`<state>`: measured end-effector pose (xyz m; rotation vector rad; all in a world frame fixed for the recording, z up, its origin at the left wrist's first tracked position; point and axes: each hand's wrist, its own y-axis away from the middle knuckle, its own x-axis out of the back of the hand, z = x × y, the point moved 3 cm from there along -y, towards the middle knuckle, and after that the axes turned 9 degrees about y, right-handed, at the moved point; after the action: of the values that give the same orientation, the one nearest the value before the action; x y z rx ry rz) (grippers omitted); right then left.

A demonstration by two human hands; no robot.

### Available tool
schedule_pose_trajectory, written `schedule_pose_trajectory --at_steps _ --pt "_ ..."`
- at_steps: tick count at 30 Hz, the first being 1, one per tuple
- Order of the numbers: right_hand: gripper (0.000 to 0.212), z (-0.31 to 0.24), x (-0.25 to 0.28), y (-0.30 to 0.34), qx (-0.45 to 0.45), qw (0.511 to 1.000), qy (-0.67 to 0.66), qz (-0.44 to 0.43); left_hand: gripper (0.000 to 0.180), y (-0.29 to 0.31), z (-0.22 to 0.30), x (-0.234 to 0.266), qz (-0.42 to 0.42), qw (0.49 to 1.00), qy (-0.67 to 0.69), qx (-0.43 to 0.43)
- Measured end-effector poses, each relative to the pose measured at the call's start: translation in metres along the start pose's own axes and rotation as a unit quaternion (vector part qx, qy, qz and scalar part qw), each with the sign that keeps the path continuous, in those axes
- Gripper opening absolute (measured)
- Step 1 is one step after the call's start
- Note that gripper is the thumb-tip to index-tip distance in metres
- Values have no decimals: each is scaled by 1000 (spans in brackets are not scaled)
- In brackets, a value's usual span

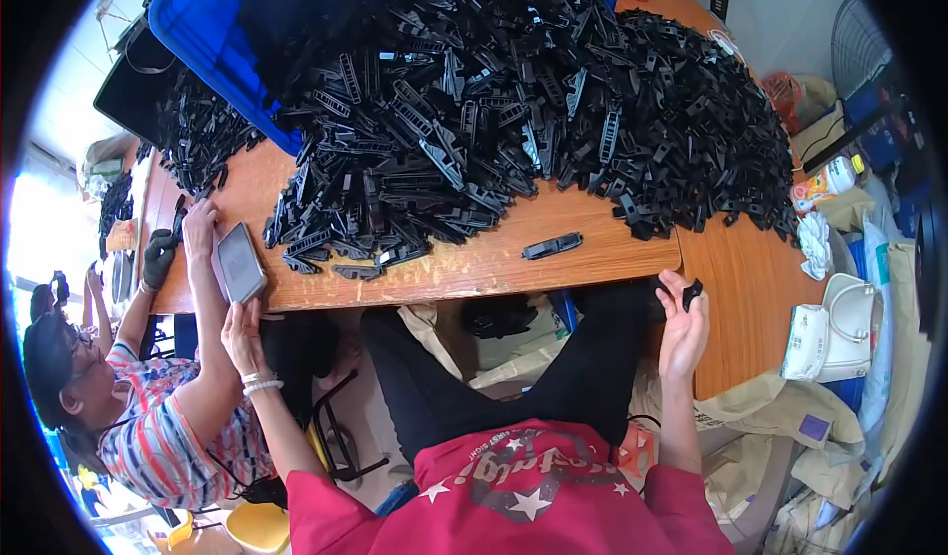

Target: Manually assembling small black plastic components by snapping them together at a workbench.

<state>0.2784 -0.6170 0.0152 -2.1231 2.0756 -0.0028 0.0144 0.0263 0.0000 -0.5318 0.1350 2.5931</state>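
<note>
At the left of the table's front edge, my left hand (242, 334) is closed with its fingertips at the near end of a smartphone (240, 264). The phone has a grey case edge and a dark screen. My right hand (681, 330) is raised at the table's right front edge, palm up. Its fingers pinch a small black plastic part (693, 294). Between the hands, one long black plastic clip (552, 246) lies alone on the wood. Beyond it spreads a big heap of similar black plastic parts (464, 120).
A blue crate (202, 37) lies tipped behind the heap on the wooden table (464, 269). At the left sits a co-worker (178, 427), one arm reaching close to the phone. A white bag (847, 323), a bottle (829, 182) and paper sacks (770, 412) crowd the right.
</note>
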Motion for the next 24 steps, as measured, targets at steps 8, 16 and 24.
schedule_pose_trajectory --at_steps 8,16,24 --pt "29 -5 -24 -5 21 991 110 -69 27 19 -6 -22 155 975 -97 -128" --pt "22 2 -85 -54 86 950 265 -141 18 187 -70 -325 -371 770 -365 -370" --pt "25 2 -94 -81 137 902 300 -277 20 184 -122 -380 -493 775 -305 -253"
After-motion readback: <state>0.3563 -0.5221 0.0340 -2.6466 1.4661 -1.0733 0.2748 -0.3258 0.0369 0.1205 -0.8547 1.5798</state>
